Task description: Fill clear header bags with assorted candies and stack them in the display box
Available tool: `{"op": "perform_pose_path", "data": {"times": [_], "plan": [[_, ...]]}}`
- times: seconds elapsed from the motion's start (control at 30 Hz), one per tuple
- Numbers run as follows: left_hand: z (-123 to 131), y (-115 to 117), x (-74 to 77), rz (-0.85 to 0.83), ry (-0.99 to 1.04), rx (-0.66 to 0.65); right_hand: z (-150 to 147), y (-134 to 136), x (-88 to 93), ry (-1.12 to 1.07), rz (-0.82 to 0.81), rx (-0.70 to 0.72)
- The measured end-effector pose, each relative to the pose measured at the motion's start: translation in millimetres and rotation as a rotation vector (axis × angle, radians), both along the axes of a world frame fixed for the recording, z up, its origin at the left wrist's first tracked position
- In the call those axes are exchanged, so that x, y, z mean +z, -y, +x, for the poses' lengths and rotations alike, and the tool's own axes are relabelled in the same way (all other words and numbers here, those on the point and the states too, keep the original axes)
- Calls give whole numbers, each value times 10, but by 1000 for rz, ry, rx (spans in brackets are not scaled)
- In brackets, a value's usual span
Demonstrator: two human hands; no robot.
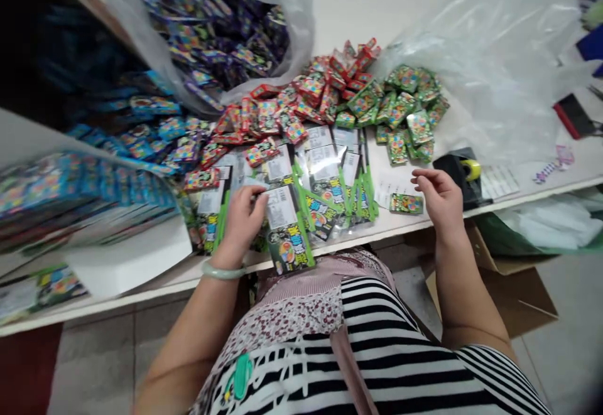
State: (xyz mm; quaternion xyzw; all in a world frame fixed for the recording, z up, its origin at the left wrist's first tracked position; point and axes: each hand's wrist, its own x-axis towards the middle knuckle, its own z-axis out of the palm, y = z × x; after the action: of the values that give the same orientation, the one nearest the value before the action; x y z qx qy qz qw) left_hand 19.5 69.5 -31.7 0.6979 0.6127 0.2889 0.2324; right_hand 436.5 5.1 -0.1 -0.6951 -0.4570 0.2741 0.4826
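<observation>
Along the table's front edge (113,304), I'm seeing the left hand (242,220) pinching a green-edged card packet (287,230), the right hand (438,198) open and well apart, and slippery stacked packets (325,176) risking sliding off if bumped.

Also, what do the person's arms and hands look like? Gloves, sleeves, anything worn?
No gloves: the left hand and right hand are bare. A smooth pale green bangle circles the left wrist. The right arm is bare down to a black-and-white striped sleeve.
</observation>
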Motion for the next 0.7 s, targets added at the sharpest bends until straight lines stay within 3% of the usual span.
{"op": "perform_pose_path", "data": {"times": [0.1, 0.2, 0.3, 0.4, 0.47, 0.57, 0.7], "plan": [[-32, -55, 51, 13, -87, -68, 399, 184, -126, 191, -105, -70], [143, -125, 268, 115, -145, -94, 527, 309, -256, 412, -228, -41], [634, -173, 536, 88, -74, -222, 476, 325, -370, 478, -308, -53], [1318, -226, 661, -161, 5, -570, 420, 280, -445, 472, -360, -76], [1761, -289, 626, -274, -22, -713, 417, 249, -473, 451, -380, -99], [2263, -419, 480, -339, -153, -745, 445, 215, -508, 401, -352, -141], [2563, -532, 307, -374, -258, -744, 470, 193, -580, 313, -266, -174]]}}
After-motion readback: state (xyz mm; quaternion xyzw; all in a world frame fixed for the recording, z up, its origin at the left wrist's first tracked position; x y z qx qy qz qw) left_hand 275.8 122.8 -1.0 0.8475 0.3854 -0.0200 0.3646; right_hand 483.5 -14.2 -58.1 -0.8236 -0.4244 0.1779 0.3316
